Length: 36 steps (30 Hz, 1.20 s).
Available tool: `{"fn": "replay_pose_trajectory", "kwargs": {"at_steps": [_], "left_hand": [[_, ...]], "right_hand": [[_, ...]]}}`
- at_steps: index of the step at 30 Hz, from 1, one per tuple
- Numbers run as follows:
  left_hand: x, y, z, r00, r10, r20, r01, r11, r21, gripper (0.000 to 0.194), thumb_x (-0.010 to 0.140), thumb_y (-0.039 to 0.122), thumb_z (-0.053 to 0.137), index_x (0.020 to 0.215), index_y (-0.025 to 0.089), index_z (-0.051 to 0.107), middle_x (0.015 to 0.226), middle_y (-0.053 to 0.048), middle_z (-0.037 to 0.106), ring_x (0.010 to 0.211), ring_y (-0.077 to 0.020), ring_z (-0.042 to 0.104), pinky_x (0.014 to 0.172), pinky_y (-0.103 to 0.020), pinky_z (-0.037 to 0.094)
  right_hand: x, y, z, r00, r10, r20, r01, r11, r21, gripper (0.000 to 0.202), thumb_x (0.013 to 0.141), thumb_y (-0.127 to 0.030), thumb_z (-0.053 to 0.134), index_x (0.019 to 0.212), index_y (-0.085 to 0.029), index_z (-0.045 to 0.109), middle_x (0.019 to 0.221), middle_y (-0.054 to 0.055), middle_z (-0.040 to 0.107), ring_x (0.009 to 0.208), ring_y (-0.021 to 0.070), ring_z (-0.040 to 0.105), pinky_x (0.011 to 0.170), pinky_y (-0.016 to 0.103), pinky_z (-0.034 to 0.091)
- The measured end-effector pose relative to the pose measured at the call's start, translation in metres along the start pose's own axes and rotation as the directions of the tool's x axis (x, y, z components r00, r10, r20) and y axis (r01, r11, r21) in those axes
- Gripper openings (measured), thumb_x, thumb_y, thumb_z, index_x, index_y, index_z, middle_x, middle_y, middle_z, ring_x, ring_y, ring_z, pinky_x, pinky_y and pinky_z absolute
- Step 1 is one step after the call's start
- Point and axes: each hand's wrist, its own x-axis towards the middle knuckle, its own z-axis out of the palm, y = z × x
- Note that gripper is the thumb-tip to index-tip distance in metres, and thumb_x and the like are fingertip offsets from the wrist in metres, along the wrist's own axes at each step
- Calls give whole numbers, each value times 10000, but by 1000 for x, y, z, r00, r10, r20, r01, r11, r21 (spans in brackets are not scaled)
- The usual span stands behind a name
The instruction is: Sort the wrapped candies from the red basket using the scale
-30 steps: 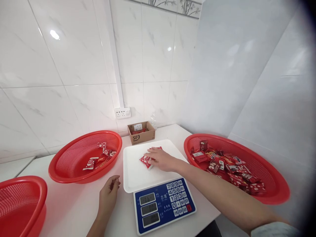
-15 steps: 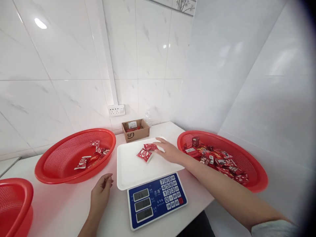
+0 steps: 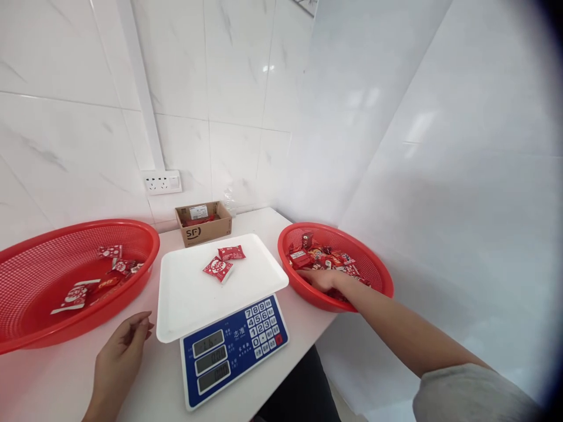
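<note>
Two red snack packets, one [image 3: 231, 252] behind the other [image 3: 218, 269], lie on the white tray [image 3: 193, 299] of a scale with a blue keypad panel [image 3: 237, 346]. My right hand [image 3: 322, 279] reaches into the right red basket [image 3: 378, 266], among many red-wrapped packets [image 3: 338, 258]; its fingertips are hidden among them. Left of the scale, my left hand [image 3: 125, 346] hovers by the tray's edge with its fingers curled together and nothing visible in them.
A large red basket [image 3: 141, 231] with several packets stands at the left. Behind the tray is a cardboard box [image 3: 211, 231] with red items inside. Crumpled clear plastic [image 3: 229, 199] sits beside it, near the tiled wall.
My right hand has left the packets on the tray and moved right into the basket. The view has turned to the right. My left hand stays beside the scale.
</note>
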Motion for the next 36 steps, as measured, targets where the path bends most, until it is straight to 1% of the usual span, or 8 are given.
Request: {"fn": "replay_pose_trajectory", "kwargs": {"at_steps": [5,11,16,21,25,28,32,36], "left_hand": [[-1,3,-2,1000,-12,-10,12,1000,25,435,655,518,485,962,229,594,902,-39,660,816,-235,645,803,-384,475],[1,-4,-2,1000,5,-21,-4,999,38,451,671,534,487,976,221,595,890,-47,663,796,-236,650,761,-372,486],[3,-6,-1,1000,7,-23,-7,1000,-15,470,655,542,504,973,208,595,878,-53,667,788,-237,653,740,-357,498],[2,-3,-2,999,23,-31,-24,999,-27,470,644,546,506,946,199,603,839,-57,669,761,-243,656,713,-354,507],[4,-7,-2,999,35,-30,-36,998,-46,486,641,554,511,958,196,601,820,-56,668,752,-244,656,693,-356,510],[3,-6,-3,998,47,-38,-50,995,-82,480,626,552,520,931,192,607,786,-49,662,734,-240,653,672,-344,513],[-2,4,-5,998,48,-49,-53,994,-99,466,624,549,511,898,186,616,761,-47,654,697,-230,645,637,-327,515],[-6,13,-7,998,45,-43,-49,995,-83,469,631,552,505,898,182,613,761,-48,651,697,-225,642,644,-326,515]], "right_hand": [[5,-1,3,1000,15,23,-17,994,106,564,593,-82,559,1132,-241,604,1137,69,636,971,270,600,759,338,466],[12,2,5,997,65,-32,-55,966,254,357,620,-57,551,937,-177,662,841,58,698,696,186,621,575,255,452],[17,6,-2,974,133,-182,-53,920,389,200,730,-167,541,910,-190,625,817,32,679,643,141,596,537,230,440],[25,1,-20,897,198,-396,10,885,466,168,752,-220,563,911,-178,599,927,58,652,788,159,591,674,252,453],[24,-24,-38,848,172,-501,126,853,506,200,796,-282,523,959,-185,586,946,49,644,835,152,587,706,243,455],[20,-54,-46,859,112,-500,197,830,523,277,830,-362,473,1035,-200,565,885,37,648,720,125,582,578,210,448],[20,-97,-42,930,-32,-366,232,823,518,323,813,-430,486,1057,-230,557,759,3,642,474,68,467,381,167,326],[28,-127,-30,954,-191,-231,283,826,487,318,812,-424,498,1046,-229,588,743,-4,651,505,69,474,443,173,369]]}}
